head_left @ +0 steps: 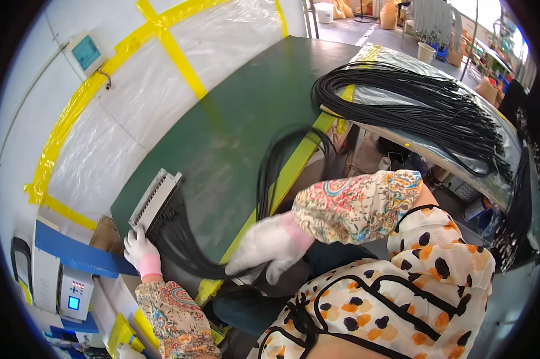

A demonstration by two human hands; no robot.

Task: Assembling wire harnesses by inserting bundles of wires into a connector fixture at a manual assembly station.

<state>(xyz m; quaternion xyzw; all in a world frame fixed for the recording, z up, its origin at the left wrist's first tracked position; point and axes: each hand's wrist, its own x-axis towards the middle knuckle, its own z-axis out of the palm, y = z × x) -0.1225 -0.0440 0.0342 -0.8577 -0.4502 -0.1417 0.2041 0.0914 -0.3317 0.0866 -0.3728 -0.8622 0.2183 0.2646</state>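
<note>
A long pale grey slotted block (155,198) lies on the green table near its left end. A row of black cables (183,233) runs out from its right side and curves toward the table's near edge. My left hand (142,253), in a white glove, has its fingers closed at the near end of the block. My right hand (270,246), also gloved, is smeared by motion over the far end of these cables, at the yellow-taped edge. Its fingers are too blurred to show a grip. Beyond it, a blurred loop of black cable (276,161) arches over the edge.
A large bundle of black cables (401,96) lies on a plastic-covered surface at the right. Yellow tape (306,152) lines the green table's (246,102) near edge. At the lower left stands a white device with a lit blue screen (74,303), beside a blue panel (72,248).
</note>
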